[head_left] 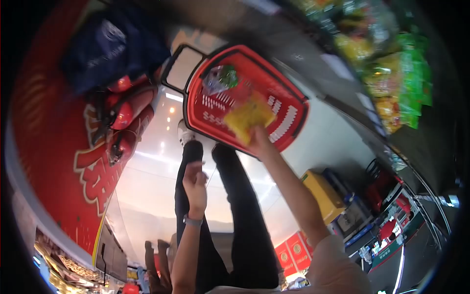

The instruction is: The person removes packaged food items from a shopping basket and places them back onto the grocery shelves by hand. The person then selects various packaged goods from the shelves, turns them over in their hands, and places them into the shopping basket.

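My right hand (pixel 257 138) is shut on a yellow packet (pixel 249 117), gripping its near edge. The packet, smeared by motion, is over the red shopping basket (pixel 289 134), which stands on the floor in front of my feet. At the basket's far left lies a clear plastic bag (pixel 214 81) with something green in it. My left hand (pixel 195 190) hangs in front of my legs, apart from the basket, its fingers loosely bent and apart, with nothing visible in them. A watch (pixel 193 221) is on that wrist.
To the right, a shelf holds yellow and green snack packets (pixel 409 78). Red fire extinguishers (pixel 122 115) and a dark blue bag (pixel 115 44) are at left by a red panel (pixel 58 147). A yellow box (pixel 323 196) stands at lower right. Another person's legs (pixel 157 264) show behind.
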Motion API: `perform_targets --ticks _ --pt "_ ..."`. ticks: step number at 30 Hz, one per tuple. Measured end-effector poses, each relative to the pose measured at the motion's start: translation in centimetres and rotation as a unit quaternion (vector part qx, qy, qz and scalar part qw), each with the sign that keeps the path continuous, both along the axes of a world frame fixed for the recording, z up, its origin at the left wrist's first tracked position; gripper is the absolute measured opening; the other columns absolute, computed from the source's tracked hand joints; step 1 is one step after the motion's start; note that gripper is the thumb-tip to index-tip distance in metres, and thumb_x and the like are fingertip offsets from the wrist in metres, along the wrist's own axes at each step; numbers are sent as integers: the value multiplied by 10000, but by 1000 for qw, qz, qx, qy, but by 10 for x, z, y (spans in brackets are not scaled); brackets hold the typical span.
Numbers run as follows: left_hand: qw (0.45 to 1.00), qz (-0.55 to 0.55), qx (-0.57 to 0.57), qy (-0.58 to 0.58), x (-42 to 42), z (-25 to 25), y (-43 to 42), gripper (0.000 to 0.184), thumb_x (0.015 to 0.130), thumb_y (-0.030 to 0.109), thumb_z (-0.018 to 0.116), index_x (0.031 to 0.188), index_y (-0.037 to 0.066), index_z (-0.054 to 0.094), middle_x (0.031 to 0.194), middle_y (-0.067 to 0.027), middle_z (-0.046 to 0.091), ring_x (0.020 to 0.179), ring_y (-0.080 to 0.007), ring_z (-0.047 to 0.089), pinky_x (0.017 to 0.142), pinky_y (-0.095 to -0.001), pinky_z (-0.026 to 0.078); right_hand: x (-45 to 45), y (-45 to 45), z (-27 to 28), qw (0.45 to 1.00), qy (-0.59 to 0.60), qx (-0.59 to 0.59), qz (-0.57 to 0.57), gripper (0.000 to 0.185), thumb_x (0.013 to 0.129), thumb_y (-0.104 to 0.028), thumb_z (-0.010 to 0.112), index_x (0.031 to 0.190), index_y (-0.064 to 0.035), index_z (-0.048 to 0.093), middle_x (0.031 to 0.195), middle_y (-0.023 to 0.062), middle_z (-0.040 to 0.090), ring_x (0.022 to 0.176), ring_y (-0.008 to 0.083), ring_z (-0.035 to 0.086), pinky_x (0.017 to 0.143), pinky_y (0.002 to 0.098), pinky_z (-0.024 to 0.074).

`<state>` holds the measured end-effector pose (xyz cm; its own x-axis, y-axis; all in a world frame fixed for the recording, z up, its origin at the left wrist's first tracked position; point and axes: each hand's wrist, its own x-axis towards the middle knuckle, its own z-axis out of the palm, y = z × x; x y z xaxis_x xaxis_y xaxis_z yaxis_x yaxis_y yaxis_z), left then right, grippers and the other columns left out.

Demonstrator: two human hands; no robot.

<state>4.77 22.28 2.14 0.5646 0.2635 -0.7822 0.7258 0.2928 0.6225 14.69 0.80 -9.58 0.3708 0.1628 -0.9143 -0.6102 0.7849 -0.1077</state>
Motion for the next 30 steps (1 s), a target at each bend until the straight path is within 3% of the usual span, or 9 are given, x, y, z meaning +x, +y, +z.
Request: perform_targets --ticks 2,3,5,8,11,15,18,22,30 --pt "998 34 -24 43 -2 52 -5 156 968 99 499 1036 26 619 819 -14 548 706 -103 567 622 -241 456 -33 -15 68 995 -59 55 53 580 715 -36 466 1294 -70 469 1200 150 580 890 292 640 574 406 539" --pt "990 56 -96 81 9 87 -6 279 988 250 516 1146 27 573 918 -47 575 845 -154 623 744 -298 527 -39 -10 115 997 4 6 78 598 740 -25 493 1330 -123 479 1240 92 589 1083 258 609 760 425 566" --pt "933 159 -316 70 41 162 -9 403 954 302 549 1251 30 541 1085 -80 603 1086 -253 597 969 -418 497 -38 13 221 984 -24 -134 114 640 679 43 480 1311 -61 489 1117 66 600 955 207 605 715 359 539" --pt "797 83 -583 136 109 303 5 570 964 373 535 1357 -34 466 1342 -150 576 1270 -358 532 1108 -545 369 -41 21 354 822 -336 -382 257 266 778 27 653 1036 -31 684 1056 78 675 954 189 643 797 296 505" --pt "895 -77 -438 1 123 434 10 451 979 238 519 1383 39 487 1315 -107 593 1211 -256 591 1019 -409 494 5 3 522 457 -616 -544 339 206 766 -149 770 970 -144 746 1165 71 677 1215 295 537 1123 507 314" --pt "923 -182 -334 -60 107 570 7 497 905 85 628 1379 15 496 1219 -86 645 1139 -188 632 932 -313 527 9 15 654 366 -624 -659 207 193 816 -111 744 1005 -140 713 1358 119 551 1315 359 448 1146 524 304" --pt "930 -150 -283 -180 82 633 11 440 905 40 641 1334 6 547 1195 -99 671 1098 -167 643 917 -295 512 -18 19 693 608 -666 -416 -117 420 939 21 544 1350 -40 484 1399 205 478 1354 320 409 1154 490 280" --pt "897 -155 -208 -359 51 739 2 509 925 -4 610 1409 -16 454 1310 -129 613 1172 -178 601 971 -302 475 -73 16 804 776 -626 6 -76 597 863 -17 630 1407 35 392 1428 176 456 1373 250 401 1155 399 294" --pt "853 -162 -303 -392 7 803 10 485 967 100 605 1402 -43 446 1306 -131 610 1139 -183 618 951 -314 499 -155 56 870 758 -617 -211 -33 649 898 -64 648 1455 5 323 1441 137 442 1364 213 425 1143 351 296"
